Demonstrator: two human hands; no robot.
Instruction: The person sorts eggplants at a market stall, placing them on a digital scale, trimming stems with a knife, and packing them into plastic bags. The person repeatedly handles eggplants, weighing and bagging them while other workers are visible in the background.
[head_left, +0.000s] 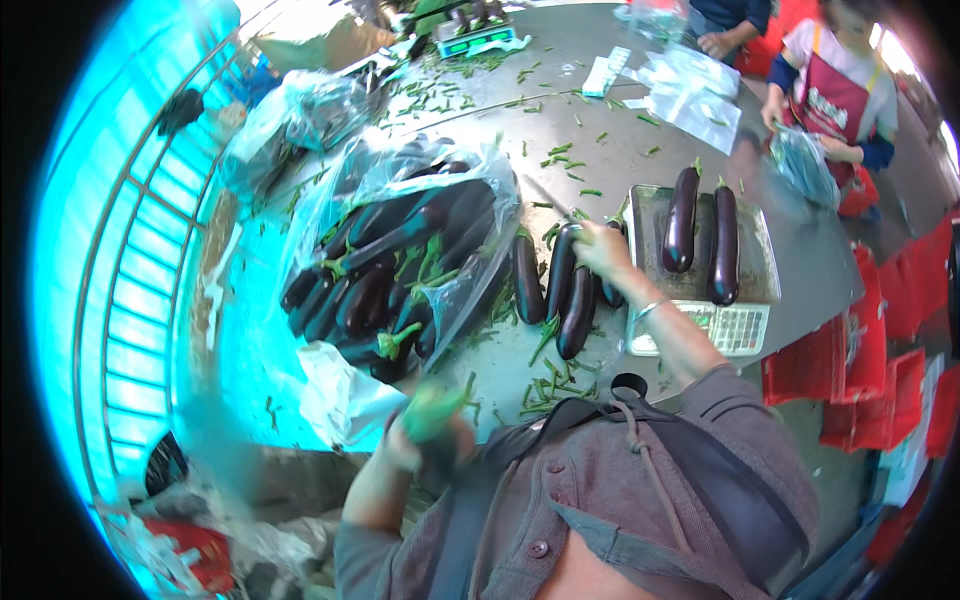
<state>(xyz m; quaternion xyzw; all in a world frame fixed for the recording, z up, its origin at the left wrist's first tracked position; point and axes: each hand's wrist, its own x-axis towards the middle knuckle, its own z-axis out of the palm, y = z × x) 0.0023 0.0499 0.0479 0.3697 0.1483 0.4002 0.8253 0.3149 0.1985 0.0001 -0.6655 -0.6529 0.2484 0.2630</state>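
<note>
My right hand (604, 247) grips a knife (549, 196), its blade pointing away and to the left above loose eggplants. Near my body at the table's front edge, my left hand (420, 446) is blurred around an eggplant (442, 454) with a green stem end up; most of its body is hidden. A large clear plastic bag (469, 300) lies spread on the left, full of dark eggplants (367, 300). Several loose eggplants (577, 313) lie between the bag and a digital scale (694, 289). Two eggplants (680, 221) rest side by side on its pan.
Cut green stem pieces (559, 386) litter the metal table (806, 259). Clear bags (694, 94) lie at the far right; another scale (474, 41) stands at the back. Beyond the right edge, a person in a red apron (829, 101) holds a bag. Red crates (862, 330) stand below.
</note>
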